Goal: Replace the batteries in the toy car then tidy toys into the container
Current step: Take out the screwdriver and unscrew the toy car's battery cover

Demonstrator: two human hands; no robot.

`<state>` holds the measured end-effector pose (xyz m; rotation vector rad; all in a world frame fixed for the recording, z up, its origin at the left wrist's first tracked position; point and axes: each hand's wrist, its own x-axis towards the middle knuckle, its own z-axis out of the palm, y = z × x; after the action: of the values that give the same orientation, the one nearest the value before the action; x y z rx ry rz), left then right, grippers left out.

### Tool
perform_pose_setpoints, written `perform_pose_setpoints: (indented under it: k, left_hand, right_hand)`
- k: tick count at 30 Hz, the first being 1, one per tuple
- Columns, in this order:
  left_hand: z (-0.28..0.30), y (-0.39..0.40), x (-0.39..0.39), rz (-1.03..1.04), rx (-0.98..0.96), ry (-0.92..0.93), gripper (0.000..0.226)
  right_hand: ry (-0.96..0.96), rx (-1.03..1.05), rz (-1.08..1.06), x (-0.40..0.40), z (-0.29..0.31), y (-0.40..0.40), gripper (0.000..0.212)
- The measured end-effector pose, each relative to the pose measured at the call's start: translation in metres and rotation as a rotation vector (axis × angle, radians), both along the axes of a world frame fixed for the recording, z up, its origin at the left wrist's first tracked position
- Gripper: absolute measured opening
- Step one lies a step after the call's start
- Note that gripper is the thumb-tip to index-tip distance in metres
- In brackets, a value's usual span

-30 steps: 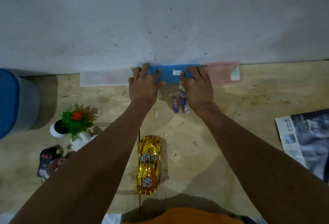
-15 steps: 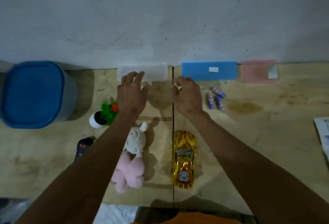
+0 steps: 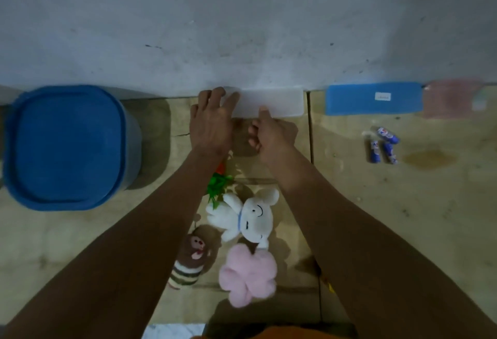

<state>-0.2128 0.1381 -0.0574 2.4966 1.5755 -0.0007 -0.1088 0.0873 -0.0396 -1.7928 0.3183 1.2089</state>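
My left hand (image 3: pixel 211 120) lies spread on the flat white plastic box (image 3: pixel 269 102) by the wall while my right (image 3: pixel 270 137) curls loosely at its front edge, holding nothing; the blue batteries (image 3: pixel 382 146) lie well right, the toy car unseen, so I judge opening this box comes next.

Fluffy cloth rabbit (image 3: pixel 250 217); smooth plastic bin lid (image 3: pixel 67 147); worn wooden table (image 3: pixel 403 204).
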Motion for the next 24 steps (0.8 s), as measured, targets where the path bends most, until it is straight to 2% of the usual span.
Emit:
perform_pose_setpoints:
  k: [7, 14, 17, 20, 24]
  left_hand:
    - [-0.007, 0.002, -0.004, -0.033, 0.016, -0.031, 0.054]
    - [-0.002, 0.005, 0.0, -0.026, 0.03, 0.008, 0.051]
    - [-0.003, 0.001, 0.0, -0.028, 0.063, -0.034, 0.059]
    - [-0.003, -0.007, -0.001, 0.057, 0.04, -0.149, 0.075]
    - [-0.001, -0.022, -0.003, 0.215, 0.096, -0.214, 0.069]
  right_hand:
    - [0.116, 0.035, -0.038, -0.003, 0.0, 0.001, 0.03]
    - [0.079, 0.03, 0.013, 0.005, 0.012, -0.003, 0.028]
    - [0.063, 0.045, 0.04, 0.011, 0.021, 0.001, 0.03]
    - [0.045, 0.072, 0.105, 0.016, 0.025, 0.005, 0.035]
    - [0.057, 0.088, 0.202, 0.023, 0.025, 0.005, 0.039]
